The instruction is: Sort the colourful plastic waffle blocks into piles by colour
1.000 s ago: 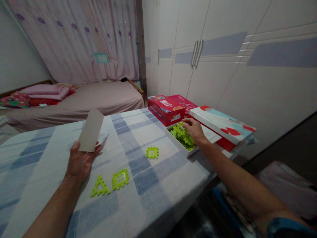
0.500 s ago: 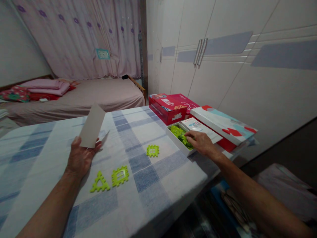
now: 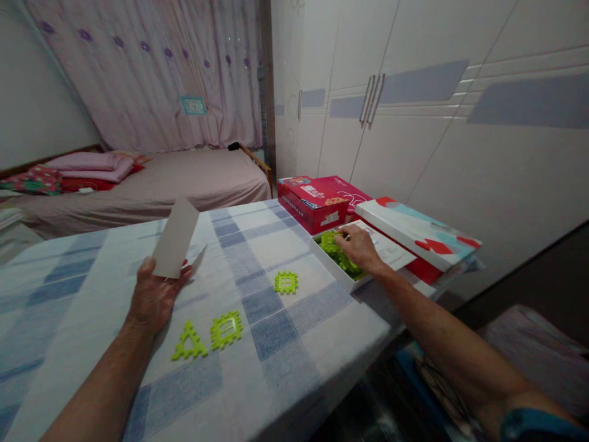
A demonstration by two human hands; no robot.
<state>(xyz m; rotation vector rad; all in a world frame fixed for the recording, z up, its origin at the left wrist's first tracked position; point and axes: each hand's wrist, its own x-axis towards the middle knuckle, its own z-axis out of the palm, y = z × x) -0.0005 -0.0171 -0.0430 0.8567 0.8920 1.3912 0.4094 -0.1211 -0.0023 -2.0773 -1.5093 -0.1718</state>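
My left hand is closed round the lower end of a pale card, held up at a tilt above the table. To its right lie a green triangular toothed piece and a green square piece with a window frame. Another green window piece lies nearer the box. Over a shallow white box filled with green plastic building pieces, my right hand has its fingers pinched at the far part of the pile. Its fingertips partly hide a green piece there.
A blue-and-white checked cloth covers the table. Behind the white box stand a red box and a long white-and-red box, with a printed white lid or sheet between. A bed and a wardrobe stand beyond.
My right hand has moved towards the far end of the white box, and its fingers have closed at the green pieces. My left hand keeps the card in nearly the same pose.
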